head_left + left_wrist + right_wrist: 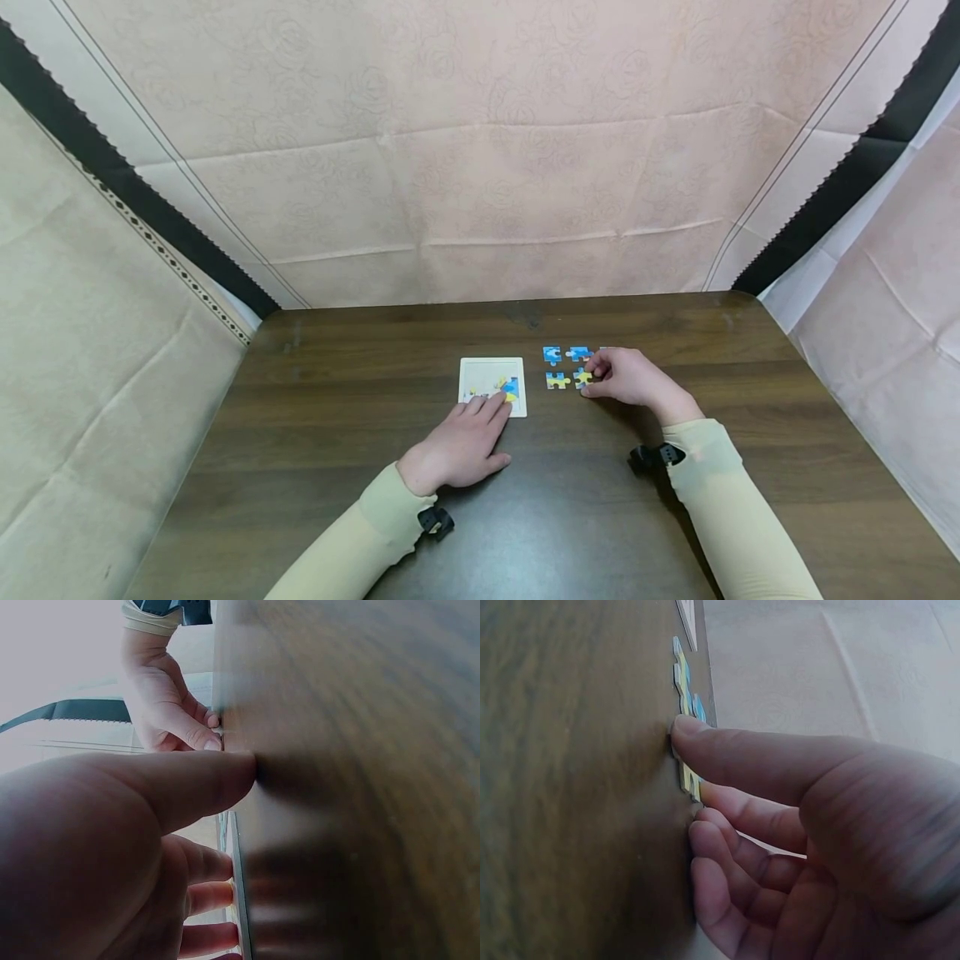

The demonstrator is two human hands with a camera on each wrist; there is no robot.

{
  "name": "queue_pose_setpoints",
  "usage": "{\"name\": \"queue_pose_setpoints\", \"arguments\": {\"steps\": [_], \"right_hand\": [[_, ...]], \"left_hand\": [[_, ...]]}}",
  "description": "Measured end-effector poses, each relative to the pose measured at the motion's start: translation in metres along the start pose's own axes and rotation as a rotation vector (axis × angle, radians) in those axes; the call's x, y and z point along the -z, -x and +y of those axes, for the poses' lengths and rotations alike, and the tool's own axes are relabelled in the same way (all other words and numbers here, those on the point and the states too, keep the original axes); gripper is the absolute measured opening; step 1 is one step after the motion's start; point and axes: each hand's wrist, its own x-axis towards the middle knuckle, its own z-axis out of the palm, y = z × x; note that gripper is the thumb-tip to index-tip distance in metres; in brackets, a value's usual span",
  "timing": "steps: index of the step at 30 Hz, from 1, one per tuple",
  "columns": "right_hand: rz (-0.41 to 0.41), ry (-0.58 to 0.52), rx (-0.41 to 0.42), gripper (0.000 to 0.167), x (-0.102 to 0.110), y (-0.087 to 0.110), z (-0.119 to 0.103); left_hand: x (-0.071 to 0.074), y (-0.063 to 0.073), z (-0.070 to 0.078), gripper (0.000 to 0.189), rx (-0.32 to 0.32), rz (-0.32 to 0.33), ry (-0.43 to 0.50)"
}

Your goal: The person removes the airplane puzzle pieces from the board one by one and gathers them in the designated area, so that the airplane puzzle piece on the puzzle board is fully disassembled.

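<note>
Puzzle pieces point(557, 382), gap to tray's edge point(523, 385); right hand point(636, 382) pinches one.

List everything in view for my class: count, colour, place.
Table: one, brown, lower centre
Puzzle tray: one, white, on table
Coloured patches: several, blue and yellow, in tray
Loose pieces: at least four, blue and yellow, right of tray
Cloth walls: three, pale, behind and beside table
Strips: two, black, at wall corners
Wrist cameras: two, black, at wrists
Sleeves: two, pale yellow, on forearms
Left hand: one, fingertips on tray
Right hand: one, pinching a loose piece
</note>
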Motion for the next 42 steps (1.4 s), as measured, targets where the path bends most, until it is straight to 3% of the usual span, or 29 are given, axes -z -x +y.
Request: {"name": "queue_pose_setpoints", "arguments": {"steps": [28,36,42], "right_hand": [[-0.001,-0.060,0.022,0.040,0.009,0.009,0.002],[0.045,-0.061,0.092,0.031,0.007,0.005,-0.007],[0.020,-0.065,0.155,0.026,-0.005,-0.003,-0.025]], "left_hand": [[0.001,-0.001,0.003,0.078,-0.015,0.000,0.023],[0.003,-0.002,-0.003,0.075,-0.017,0.017,0.043],[0.004,-0.002,-0.003,0.074,-0.016,0.019,0.044]]}}
